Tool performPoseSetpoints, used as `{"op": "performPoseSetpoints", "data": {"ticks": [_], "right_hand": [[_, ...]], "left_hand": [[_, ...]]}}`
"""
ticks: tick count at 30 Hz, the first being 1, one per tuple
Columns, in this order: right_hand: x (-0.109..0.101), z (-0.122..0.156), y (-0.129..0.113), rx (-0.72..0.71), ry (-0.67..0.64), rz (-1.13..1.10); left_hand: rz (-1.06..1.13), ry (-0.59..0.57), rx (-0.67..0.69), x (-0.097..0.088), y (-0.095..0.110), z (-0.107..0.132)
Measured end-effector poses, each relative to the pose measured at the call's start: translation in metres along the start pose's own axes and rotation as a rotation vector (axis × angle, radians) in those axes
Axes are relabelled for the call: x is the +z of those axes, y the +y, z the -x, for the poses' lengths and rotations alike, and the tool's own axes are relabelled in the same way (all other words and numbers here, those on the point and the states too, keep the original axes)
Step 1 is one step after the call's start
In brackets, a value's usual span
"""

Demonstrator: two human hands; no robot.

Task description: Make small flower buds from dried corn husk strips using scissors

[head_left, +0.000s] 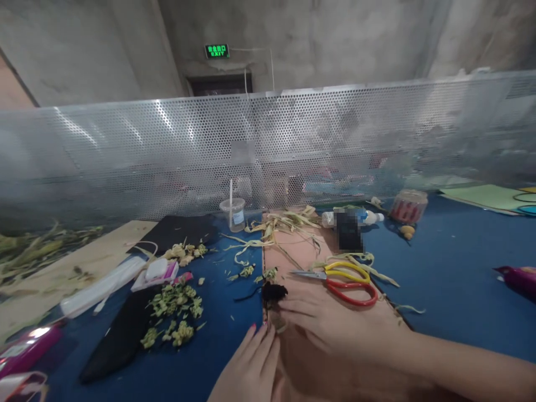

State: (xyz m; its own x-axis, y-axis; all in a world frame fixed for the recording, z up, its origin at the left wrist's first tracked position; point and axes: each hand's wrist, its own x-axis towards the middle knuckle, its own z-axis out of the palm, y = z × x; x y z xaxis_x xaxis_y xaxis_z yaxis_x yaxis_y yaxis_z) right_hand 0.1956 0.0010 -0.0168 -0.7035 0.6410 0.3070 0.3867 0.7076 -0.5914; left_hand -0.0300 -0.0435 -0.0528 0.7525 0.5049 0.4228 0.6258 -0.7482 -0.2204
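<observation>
My left hand (253, 365) is low in the middle, fingers long and close together, thumb hidden. Facing it from the right is my right hand (324, 324), its fingers bent towards the left fingertips. Both sets of fingertips meet at a small greenish-brown piece of dried husk (278, 324), partly covered by them. Just beyond the fingers lies a black bundle of thread (274, 291). Scissors (349, 283) with one yellow and one red handle rest above my right hand, blades to the left. Pale dried husk strips (288, 223) are heaped farther back.
Small knotted husk pieces (178, 304) lie in a pile on the blue table (226, 346) at left. A plastic cup (233, 215), a bottle (371, 218) and a clear jar (409, 206) stand or lie near the perforated metal screen (201, 151). Purple packets flank both sides.
</observation>
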Motion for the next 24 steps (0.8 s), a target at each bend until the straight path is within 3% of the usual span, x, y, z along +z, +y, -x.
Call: {"op": "performPoseSetpoints", "data": {"ticks": [3, 6, 11, 15, 17, 19, 21, 24], "right_hand": [[0.003, 0.003, 0.001, -0.07, -0.079, 0.082], [0.002, 0.02, 0.005, -0.041, -0.094, 0.12], [-0.007, 0.075, 0.009, 0.099, -0.092, 0.284], [-0.013, 0.109, 0.005, 0.212, -0.081, 0.331], [-0.015, 0.113, 0.004, 0.234, -0.037, 0.319], [-0.016, 0.105, 0.007, 0.237, -0.016, 0.308], [-0.016, 0.088, 0.01, 0.226, -0.034, 0.289], [-0.017, 0.056, 0.011, 0.175, -0.057, 0.267]], "left_hand": [[-0.064, 0.009, 0.08, 0.008, 0.005, 0.004], [-0.065, -0.004, 0.155, 0.018, 0.016, -0.002], [0.057, -0.099, 0.157, 0.035, 0.049, -0.03], [0.208, -0.213, 0.128, 0.033, 0.066, -0.057], [0.284, -0.264, 0.049, 0.027, 0.064, -0.065], [0.31, -0.292, -0.114, 0.023, 0.056, -0.071], [0.309, -0.3, -0.277, 0.022, 0.047, -0.074], [0.336, -0.33, -0.389, 0.024, 0.041, -0.076]]}}
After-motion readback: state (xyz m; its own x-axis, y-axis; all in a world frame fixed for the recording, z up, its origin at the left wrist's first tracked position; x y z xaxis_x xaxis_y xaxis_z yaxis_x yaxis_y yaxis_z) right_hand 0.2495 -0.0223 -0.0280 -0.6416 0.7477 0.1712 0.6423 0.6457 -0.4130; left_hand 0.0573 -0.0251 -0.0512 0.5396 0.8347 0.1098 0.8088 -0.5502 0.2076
